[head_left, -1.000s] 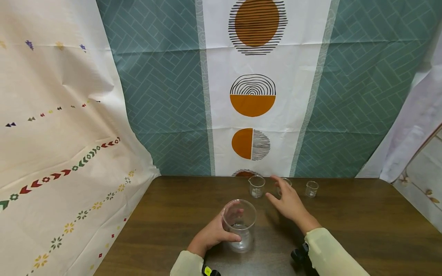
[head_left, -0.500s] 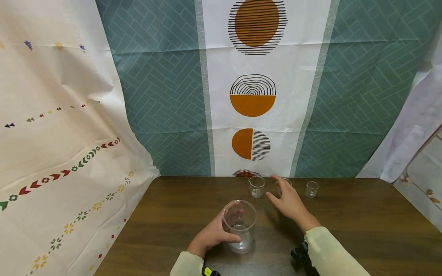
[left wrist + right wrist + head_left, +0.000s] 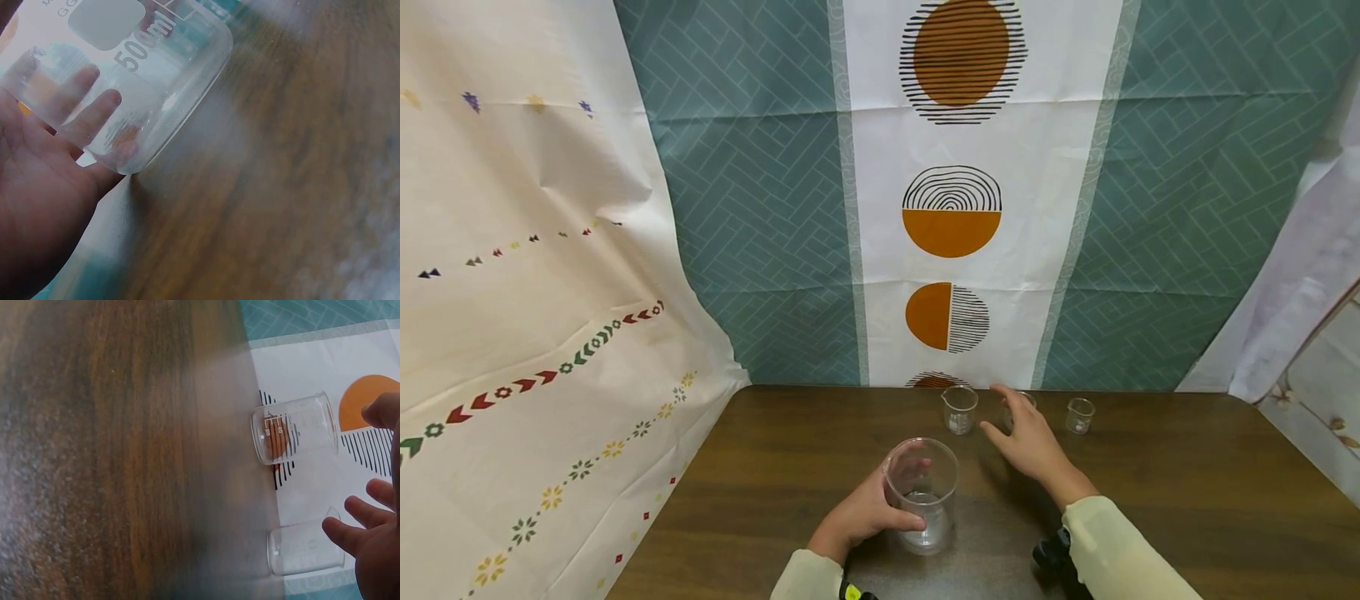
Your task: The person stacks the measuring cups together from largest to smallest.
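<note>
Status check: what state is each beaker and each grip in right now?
Big beaker: upright, looks empty
Left small beaker: upright, looks empty
Middle small beaker: upright, partly hidden
Right small beaker: upright, contents unclear
Left grip: holds the big beaker
Right grip: fingers spread, holding nothing

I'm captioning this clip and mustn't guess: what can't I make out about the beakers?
Middle small beaker: head view, partly hidden by the right hand.
Whether the hand touches it: right wrist view, fingers overlap its rim.
Rightmost small beaker: head view, markings too small to read.
Large beaker: left wrist view, rim cut off by the picture's edge.
</note>
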The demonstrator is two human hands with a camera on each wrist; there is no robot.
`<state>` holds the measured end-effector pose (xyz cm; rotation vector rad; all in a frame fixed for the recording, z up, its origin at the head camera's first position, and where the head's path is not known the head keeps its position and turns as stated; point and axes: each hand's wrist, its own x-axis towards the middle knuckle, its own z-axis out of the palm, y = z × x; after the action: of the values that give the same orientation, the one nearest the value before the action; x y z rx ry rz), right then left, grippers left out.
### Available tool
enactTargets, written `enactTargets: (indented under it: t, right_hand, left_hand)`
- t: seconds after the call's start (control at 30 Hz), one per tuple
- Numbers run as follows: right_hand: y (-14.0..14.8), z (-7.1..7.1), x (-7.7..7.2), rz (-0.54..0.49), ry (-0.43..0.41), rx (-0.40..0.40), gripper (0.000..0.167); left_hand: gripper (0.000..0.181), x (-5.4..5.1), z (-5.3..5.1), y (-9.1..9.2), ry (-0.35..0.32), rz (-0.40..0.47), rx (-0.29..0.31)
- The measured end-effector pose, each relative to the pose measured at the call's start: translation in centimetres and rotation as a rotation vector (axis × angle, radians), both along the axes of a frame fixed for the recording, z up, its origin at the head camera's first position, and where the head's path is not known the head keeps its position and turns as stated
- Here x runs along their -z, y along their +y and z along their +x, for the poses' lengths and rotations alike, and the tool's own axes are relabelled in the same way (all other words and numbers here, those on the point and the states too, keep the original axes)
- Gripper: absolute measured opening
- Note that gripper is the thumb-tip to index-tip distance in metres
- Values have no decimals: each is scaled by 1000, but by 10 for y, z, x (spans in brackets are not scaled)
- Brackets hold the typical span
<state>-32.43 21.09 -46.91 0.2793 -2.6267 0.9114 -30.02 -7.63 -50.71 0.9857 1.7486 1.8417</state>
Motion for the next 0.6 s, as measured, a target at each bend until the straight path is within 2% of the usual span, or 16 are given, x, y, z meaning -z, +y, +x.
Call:
enactTargets:
  t: [0.2, 0.6]
  right_hand:
    - [-2, -2, 2, -1, 0, -3, 65]
    - [-5, -6, 3, 12, 10, -7, 66]
  left_hand:
    - [96, 1, 0, 1, 4, 12, 7]
    - [96, -1, 1, 0, 6, -18, -6]
